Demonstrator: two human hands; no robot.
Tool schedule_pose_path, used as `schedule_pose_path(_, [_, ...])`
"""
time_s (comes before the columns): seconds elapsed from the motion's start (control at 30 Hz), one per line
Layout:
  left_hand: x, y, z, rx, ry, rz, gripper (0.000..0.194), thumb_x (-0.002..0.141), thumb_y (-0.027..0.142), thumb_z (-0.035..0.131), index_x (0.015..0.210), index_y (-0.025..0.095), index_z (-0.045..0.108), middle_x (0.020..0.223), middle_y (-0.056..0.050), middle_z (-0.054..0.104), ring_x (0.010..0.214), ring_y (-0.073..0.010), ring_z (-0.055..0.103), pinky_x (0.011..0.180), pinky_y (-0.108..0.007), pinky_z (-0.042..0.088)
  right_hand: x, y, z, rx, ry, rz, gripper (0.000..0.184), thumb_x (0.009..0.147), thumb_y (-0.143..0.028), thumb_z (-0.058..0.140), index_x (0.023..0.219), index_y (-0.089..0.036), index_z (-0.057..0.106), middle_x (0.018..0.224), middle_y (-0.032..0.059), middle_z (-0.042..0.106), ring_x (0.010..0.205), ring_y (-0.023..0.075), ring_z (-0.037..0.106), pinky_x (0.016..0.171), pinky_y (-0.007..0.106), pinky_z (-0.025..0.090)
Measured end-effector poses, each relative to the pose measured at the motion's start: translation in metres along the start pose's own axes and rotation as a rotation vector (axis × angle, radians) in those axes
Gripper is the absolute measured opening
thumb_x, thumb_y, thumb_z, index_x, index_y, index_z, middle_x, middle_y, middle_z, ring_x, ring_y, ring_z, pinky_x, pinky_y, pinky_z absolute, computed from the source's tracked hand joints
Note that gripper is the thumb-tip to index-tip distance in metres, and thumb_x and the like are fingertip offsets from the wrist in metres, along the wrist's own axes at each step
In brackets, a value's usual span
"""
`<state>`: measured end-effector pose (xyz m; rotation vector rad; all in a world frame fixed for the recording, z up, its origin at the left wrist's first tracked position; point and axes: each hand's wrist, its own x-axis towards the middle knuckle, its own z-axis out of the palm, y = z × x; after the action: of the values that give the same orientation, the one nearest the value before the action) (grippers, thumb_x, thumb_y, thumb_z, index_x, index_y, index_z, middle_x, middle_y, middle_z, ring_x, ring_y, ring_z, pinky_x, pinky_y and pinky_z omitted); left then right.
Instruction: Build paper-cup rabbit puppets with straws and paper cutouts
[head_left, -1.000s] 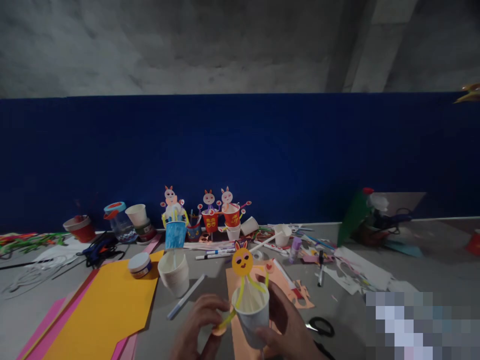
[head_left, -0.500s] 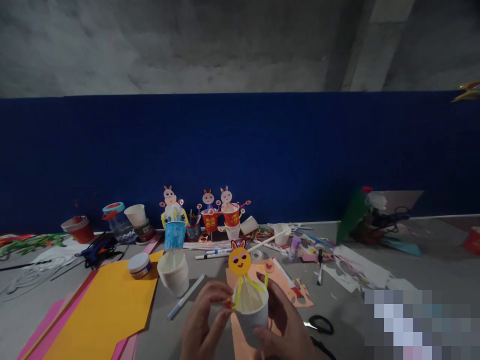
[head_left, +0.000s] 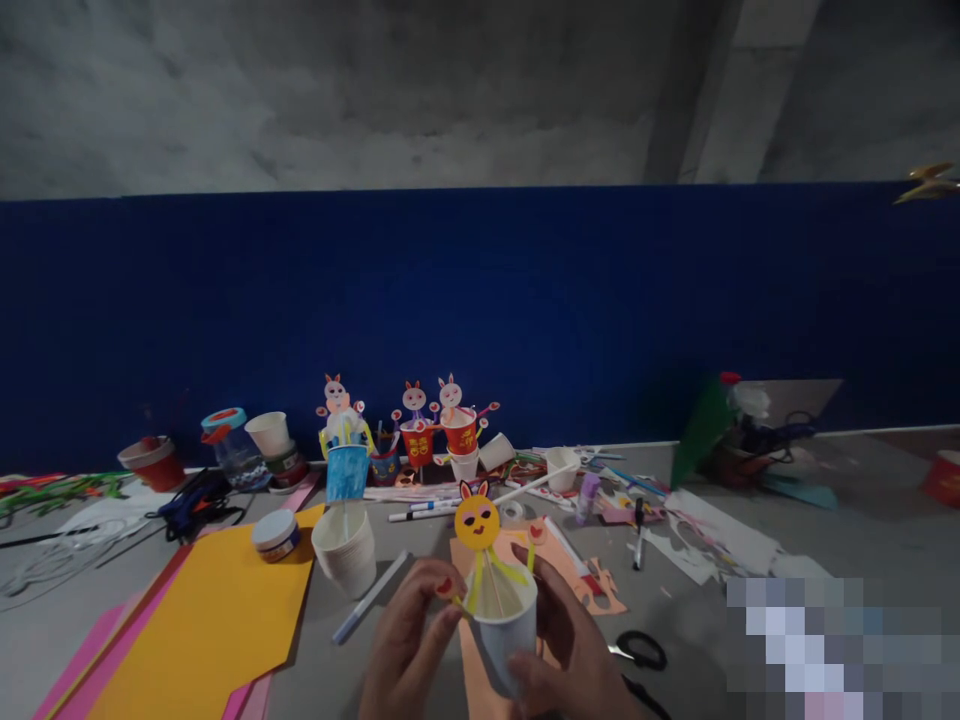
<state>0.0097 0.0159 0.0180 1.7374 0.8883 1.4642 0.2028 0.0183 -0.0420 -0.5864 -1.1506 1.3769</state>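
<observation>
My right hand (head_left: 574, 650) is wrapped around a white paper cup (head_left: 511, 635), tilted slightly with its mouth toward me. A round yellow paper rabbit face (head_left: 477, 523) stands above the cup on a thin stick (head_left: 493, 582). Yellow pipe cleaners (head_left: 510, 571) bend out over the rim. At the left rim my left hand (head_left: 411, 635) pinches the end of one, beside a small paper paw with a red heart (head_left: 445, 588). A matching paw (head_left: 537, 531) sticks up on the right side. My fingers partly cover the cup.
Finished rabbit cups (head_left: 459, 432) stand along the blue partition (head_left: 525, 300). Left are stacked paper cups (head_left: 346, 550), a marker (head_left: 371, 597), a white-lidded jar (head_left: 275, 535) and yellow paper (head_left: 202, 610). Peach paper (head_left: 480, 660) lies beneath my hands; black-handled scissors (head_left: 641, 650) lie right.
The left paw has turned so its red heart now faces the camera, with my left fingers still on the pipe cleaner. The cup has barely moved.
</observation>
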Motion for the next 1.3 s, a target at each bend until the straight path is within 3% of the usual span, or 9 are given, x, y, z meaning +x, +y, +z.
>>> schedule_pose_path(0.1, [0.000,-0.001,0.003,-0.066,0.054,-0.045,0.005,0.095,0.030,0.061,0.095,0.026,0.064,0.100,-0.003,0.063,0.098,-0.0192,0.060,0.086,-0.024,0.050,-0.001,0.002,-0.002,0.006,0.004,0.013,0.089,0.069,-0.047,0.087,0.146,-0.025,0.047,0.149,0.0163,0.055,0.133,0.0344,0.055,0.110,0.044,0.043])
schedule_pose_path(0.2, [-0.001,-0.002,0.006,-0.135,0.109,-0.151,0.020,0.091,0.036,0.067,0.108,0.027,0.068,0.114,-0.006,0.069,0.112,-0.0235,0.062,0.092,-0.026,0.053,-0.003,0.009,-0.005,-0.007,0.057,0.017,0.093,0.065,-0.049,0.089,0.145,-0.024,0.047,0.146,0.0184,0.057,0.132,0.0358,0.056,0.111,0.047,0.042])
schedule_pose_path(0.3, [-0.002,-0.002,0.009,-0.200,0.101,-0.242,0.029,0.088,0.043,0.069,0.113,0.028,0.072,0.120,-0.006,0.074,0.112,-0.0259,0.067,0.089,-0.028,0.058,-0.004,0.016,-0.007,-0.016,0.117,0.000,0.096,0.062,-0.050,0.091,0.144,-0.024,0.047,0.145,0.0194,0.058,0.132,0.0374,0.056,0.112,0.049,0.041])
schedule_pose_path(0.6, [-0.002,-0.001,0.015,-0.057,0.131,-0.198,0.038,0.085,0.056,0.067,0.108,0.028,0.079,0.112,-0.006,0.081,0.106,-0.0295,0.074,0.092,-0.035,0.061,-0.004,0.020,-0.007,-0.029,0.128,-0.017,0.094,0.065,-0.051,0.088,0.146,-0.026,0.047,0.149,0.0167,0.055,0.134,0.0361,0.055,0.112,0.046,0.042])
schedule_pose_path(0.73, [-0.008,-0.018,0.013,0.033,0.169,-0.175,0.036,0.091,0.051,0.063,0.110,0.026,0.078,0.121,-0.007,0.078,0.115,-0.0292,0.070,0.098,-0.036,0.058,-0.002,0.021,-0.003,0.004,0.096,-0.035,0.097,0.065,-0.053,0.088,0.147,-0.026,0.045,0.149,0.0159,0.055,0.137,0.0361,0.052,0.111,0.045,0.043])
schedule_pose_path(0.87, [-0.020,-0.042,0.011,0.066,0.191,-0.225,0.038,0.090,0.052,0.062,0.115,0.026,0.076,0.127,-0.006,0.075,0.119,-0.0284,0.068,0.102,-0.036,0.055,-0.004,0.018,0.002,-0.006,0.147,-0.023,0.097,0.064,-0.054,0.089,0.146,-0.027,0.045,0.148,0.0150,0.056,0.138,0.0358,0.051,0.113,0.044,0.041])
schedule_pose_path(1.07, [-0.041,-0.074,0.021,0.050,0.397,-0.357,0.050,0.084,0.060,0.066,0.118,0.024,0.074,0.138,-0.008,0.068,0.133,-0.0305,0.057,0.116,-0.042,0.042,-0.003,0.013,0.010,-0.009,0.124,-0.066,0.098,0.065,-0.053,0.089,0.148,-0.027,0.044,0.154,0.0132,0.050,0.138,0.0347,0.050,0.110,0.039,0.044])
schedule_pose_path(1.17, [-0.047,-0.086,0.023,0.056,0.426,-0.287,0.045,0.086,0.058,0.065,0.119,0.028,0.074,0.137,-0.006,0.069,0.132,-0.0294,0.059,0.114,-0.041,0.045,-0.002,0.014,0.010,-0.009,0.134,-0.044,0.100,0.066,-0.054,0.088,0.150,-0.026,0.042,0.153,0.0142,0.050,0.139,0.0350,0.049,0.111,0.040,0.044])
schedule_pose_path(1.3, [-0.054,-0.100,0.014,0.101,0.369,-0.128,0.036,0.088,0.050,0.067,0.119,0.031,0.074,0.132,-0.004,0.072,0.127,-0.0267,0.064,0.112,-0.037,0.049,-0.002,0.016,0.010,-0.003,0.131,-0.019,0.101,0.067,-0.055,0.087,0.152,-0.027,0.039,0.152,0.0141,0.052,0.140,0.0340,0.048,0.110,0.039,0.045])
